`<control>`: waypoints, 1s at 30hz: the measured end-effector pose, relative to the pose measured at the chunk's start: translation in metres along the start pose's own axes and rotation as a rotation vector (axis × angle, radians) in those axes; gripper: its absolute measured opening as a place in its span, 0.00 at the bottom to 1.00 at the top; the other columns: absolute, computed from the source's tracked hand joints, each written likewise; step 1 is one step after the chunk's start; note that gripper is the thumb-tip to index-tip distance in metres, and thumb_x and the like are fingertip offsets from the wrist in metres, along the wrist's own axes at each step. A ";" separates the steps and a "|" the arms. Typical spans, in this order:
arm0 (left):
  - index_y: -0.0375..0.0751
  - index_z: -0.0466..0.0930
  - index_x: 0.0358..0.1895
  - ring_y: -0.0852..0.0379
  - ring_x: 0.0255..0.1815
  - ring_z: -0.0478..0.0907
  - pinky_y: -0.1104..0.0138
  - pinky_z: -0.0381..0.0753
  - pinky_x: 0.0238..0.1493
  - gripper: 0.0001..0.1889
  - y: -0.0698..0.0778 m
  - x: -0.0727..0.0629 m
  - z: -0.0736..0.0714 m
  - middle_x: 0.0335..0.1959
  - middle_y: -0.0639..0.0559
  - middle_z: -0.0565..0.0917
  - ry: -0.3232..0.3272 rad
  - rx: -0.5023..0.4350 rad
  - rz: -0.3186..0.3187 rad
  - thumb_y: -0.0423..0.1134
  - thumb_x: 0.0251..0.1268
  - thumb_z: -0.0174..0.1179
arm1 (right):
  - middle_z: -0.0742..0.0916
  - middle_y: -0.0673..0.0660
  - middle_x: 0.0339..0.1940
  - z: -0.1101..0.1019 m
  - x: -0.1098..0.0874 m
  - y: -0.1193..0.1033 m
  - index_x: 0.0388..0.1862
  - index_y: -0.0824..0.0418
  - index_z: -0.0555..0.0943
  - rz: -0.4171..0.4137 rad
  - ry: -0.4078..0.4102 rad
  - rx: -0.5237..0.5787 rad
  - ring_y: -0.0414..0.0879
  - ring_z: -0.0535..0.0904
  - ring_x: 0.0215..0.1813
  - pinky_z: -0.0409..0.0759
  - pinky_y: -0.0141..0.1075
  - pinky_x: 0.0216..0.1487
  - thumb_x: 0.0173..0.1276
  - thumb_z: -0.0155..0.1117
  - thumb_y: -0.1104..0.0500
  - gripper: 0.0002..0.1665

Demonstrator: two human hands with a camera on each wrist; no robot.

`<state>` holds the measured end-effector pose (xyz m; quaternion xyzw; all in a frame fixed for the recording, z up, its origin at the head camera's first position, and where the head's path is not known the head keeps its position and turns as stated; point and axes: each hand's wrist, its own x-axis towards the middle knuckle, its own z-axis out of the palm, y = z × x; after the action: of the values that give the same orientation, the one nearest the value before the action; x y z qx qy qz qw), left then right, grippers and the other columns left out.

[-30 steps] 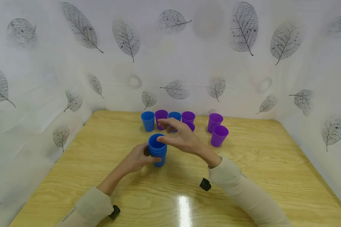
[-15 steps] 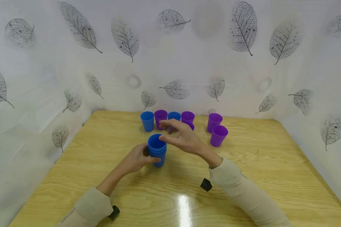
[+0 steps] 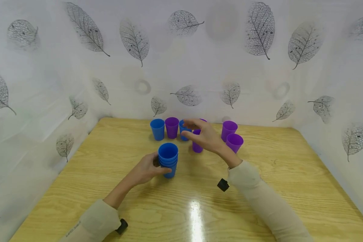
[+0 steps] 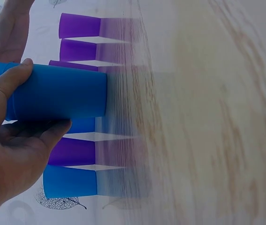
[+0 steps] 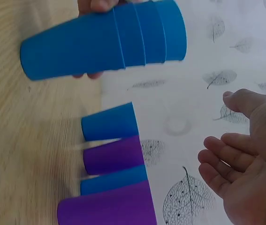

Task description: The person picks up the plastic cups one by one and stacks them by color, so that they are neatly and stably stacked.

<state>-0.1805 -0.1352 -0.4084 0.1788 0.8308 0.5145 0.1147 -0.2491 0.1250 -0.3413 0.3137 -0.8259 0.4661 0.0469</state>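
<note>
Head view: left hand (image 3: 146, 168) has its grip curled round the stack of blue cups (image 3: 168, 162), long axis roughly upright; right hand (image 3: 207, 136), grip parted, holding nothing, hovers right and beyond, near a purple cup (image 3: 197, 147). Left wrist: plain, smooth blue sides. Right wrist: four stepped rims, apart from that loose grip.

Head view: high over the near side of the table (image 3: 260, 201), facing far and down; set farthest back, widest, takes in the backdrop (image 3: 205, 50). Left wrist view: low, close by the left grip (image 3: 147, 169), rolled sideways, looking far past the stack (image 3: 169, 164). Right wrist view: by the right grip (image 3: 205, 136), rolled the opposite way, facing far and left. All three share stack, far cups (image 3: 171, 128), backdrop, both grips.
</note>
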 end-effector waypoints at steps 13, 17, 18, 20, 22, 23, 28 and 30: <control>0.28 0.71 0.69 0.41 0.62 0.80 0.48 0.79 0.65 0.33 -0.001 0.001 0.000 0.62 0.38 0.81 -0.003 0.004 -0.006 0.40 0.67 0.72 | 0.83 0.67 0.63 -0.018 0.022 0.036 0.70 0.69 0.75 0.061 0.039 -0.097 0.62 0.80 0.65 0.79 0.54 0.66 0.72 0.71 0.57 0.32; 0.28 0.71 0.69 0.41 0.63 0.79 0.48 0.78 0.65 0.33 -0.002 0.001 0.000 0.62 0.38 0.81 -0.002 -0.001 -0.014 0.40 0.67 0.72 | 0.82 0.69 0.65 -0.021 0.030 0.046 0.70 0.71 0.74 0.077 0.039 -0.147 0.64 0.79 0.65 0.77 0.55 0.67 0.72 0.71 0.56 0.33; 0.28 0.71 0.69 0.41 0.63 0.79 0.48 0.78 0.66 0.33 -0.002 0.001 0.000 0.62 0.37 0.81 -0.002 -0.002 -0.017 0.40 0.66 0.72 | 0.82 0.69 0.65 -0.022 0.031 0.047 0.70 0.71 0.74 0.081 0.034 -0.166 0.64 0.79 0.66 0.77 0.55 0.67 0.72 0.71 0.56 0.34; 0.28 0.71 0.69 0.41 0.63 0.79 0.48 0.79 0.65 0.33 -0.002 0.002 0.000 0.62 0.37 0.81 -0.002 -0.001 -0.018 0.40 0.67 0.72 | 0.81 0.69 0.66 -0.022 0.035 0.050 0.71 0.72 0.73 0.085 0.016 -0.208 0.64 0.78 0.66 0.76 0.55 0.68 0.72 0.71 0.55 0.35; 0.28 0.71 0.69 0.41 0.63 0.79 0.48 0.78 0.66 0.33 -0.002 0.001 0.000 0.62 0.37 0.81 0.000 0.002 -0.021 0.40 0.67 0.72 | 0.81 0.70 0.67 -0.021 0.040 0.053 0.71 0.72 0.73 0.083 -0.007 -0.256 0.64 0.77 0.67 0.75 0.55 0.69 0.72 0.70 0.54 0.36; 0.29 0.71 0.69 0.41 0.63 0.79 0.48 0.78 0.65 0.33 -0.002 0.001 0.000 0.62 0.37 0.81 0.000 0.004 -0.020 0.40 0.67 0.72 | 0.80 0.70 0.67 -0.020 0.042 0.055 0.71 0.73 0.72 0.080 -0.019 -0.282 0.64 0.76 0.68 0.74 0.55 0.70 0.72 0.70 0.54 0.36; 0.28 0.71 0.69 0.41 0.63 0.79 0.48 0.78 0.65 0.33 -0.002 0.001 0.000 0.62 0.37 0.81 0.000 0.009 -0.007 0.41 0.67 0.72 | 0.79 0.72 0.68 -0.015 0.051 0.060 0.70 0.76 0.72 0.094 -0.068 -0.345 0.65 0.75 0.69 0.73 0.54 0.71 0.72 0.70 0.54 0.37; 0.28 0.71 0.69 0.41 0.63 0.79 0.48 0.78 0.65 0.33 -0.002 0.001 0.000 0.62 0.37 0.81 -0.001 0.005 -0.003 0.40 0.67 0.72 | 0.78 0.72 0.68 -0.013 0.053 0.061 0.70 0.76 0.71 0.109 -0.090 -0.353 0.66 0.75 0.69 0.73 0.54 0.71 0.72 0.70 0.54 0.37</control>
<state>-0.1818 -0.1354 -0.4109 0.1781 0.8323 0.5122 0.1154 -0.3284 0.1330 -0.3595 0.2760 -0.9119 0.3013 0.0389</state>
